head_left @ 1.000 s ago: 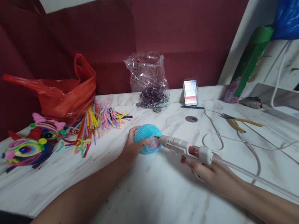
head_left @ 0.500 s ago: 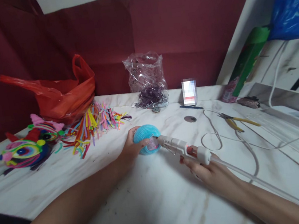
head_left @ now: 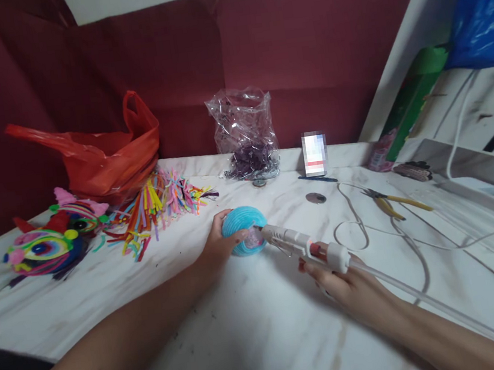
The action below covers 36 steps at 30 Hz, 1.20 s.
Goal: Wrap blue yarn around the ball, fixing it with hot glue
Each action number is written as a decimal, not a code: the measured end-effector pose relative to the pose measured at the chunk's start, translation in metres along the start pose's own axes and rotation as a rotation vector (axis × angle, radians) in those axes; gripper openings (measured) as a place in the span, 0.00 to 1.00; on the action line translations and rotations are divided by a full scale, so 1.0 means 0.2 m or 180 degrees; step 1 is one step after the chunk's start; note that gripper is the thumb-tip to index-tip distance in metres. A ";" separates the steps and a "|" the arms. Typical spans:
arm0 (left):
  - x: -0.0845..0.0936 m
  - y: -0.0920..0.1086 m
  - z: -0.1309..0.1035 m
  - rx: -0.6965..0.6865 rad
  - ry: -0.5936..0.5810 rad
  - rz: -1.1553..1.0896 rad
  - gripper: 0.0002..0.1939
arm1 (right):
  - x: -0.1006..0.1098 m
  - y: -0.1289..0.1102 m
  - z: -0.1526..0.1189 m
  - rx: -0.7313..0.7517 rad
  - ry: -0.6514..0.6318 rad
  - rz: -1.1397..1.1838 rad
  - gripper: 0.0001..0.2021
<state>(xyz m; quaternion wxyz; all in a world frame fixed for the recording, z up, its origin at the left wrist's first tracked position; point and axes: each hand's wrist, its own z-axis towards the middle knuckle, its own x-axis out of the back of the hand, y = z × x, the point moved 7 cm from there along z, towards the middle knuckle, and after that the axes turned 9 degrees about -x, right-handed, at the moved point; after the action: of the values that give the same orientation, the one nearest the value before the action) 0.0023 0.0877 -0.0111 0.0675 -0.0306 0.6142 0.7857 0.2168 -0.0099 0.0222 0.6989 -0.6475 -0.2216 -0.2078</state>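
Note:
A round light-blue ball (head_left: 243, 217) with ridged strands and a pale pinkish patch sits in my left hand (head_left: 223, 239), the thumb resting across its front. My right hand (head_left: 339, 279) is wrapped round a white glue gun (head_left: 293, 239), whose tip points left and meets the ball at the pale patch. From the gun's rear a long clear glue stick runs down to the right over my forearm. Whether the tip touches the surface or stays just off it, I cannot tell.
Colourful striped animal-like figures (head_left: 44, 251) and fuzzy strips (head_left: 149, 204) lie left, by a red bag (head_left: 106, 155). Behind stand a clear bag (head_left: 247, 136) and a phone-like object (head_left: 314, 155). Yellow-handled pliers (head_left: 388, 203), a white cable (head_left: 361, 224) and a grey tray (head_left: 467, 162) are right.
The whole view has shifted very slightly, so things appear a little further right. Both hands keep their hold, and the glue gun stays at the ball.

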 end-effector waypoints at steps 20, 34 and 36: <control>-0.02 0.02 -0.02 -0.0046 -0.0027 0.0001 0.34 | 0.00 -0.02 0.00 0.0027 0.0034 0.0059 0.14; -0.02 0.02 -0.02 -0.0027 -0.0038 -0.0062 0.33 | -0.02 -0.01 0.00 -0.0011 -0.0030 0.0121 0.13; -0.02 0.02 -0.02 -0.0029 -0.0060 -0.0042 0.34 | -0.02 -0.02 0.00 0.0042 -0.0011 0.0122 0.13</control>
<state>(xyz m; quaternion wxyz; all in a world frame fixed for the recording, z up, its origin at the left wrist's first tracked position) 0.0059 0.0824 -0.0070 0.0783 -0.0277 0.6097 0.7883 0.2120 -0.0107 0.0235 0.7066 -0.6473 -0.2118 -0.1918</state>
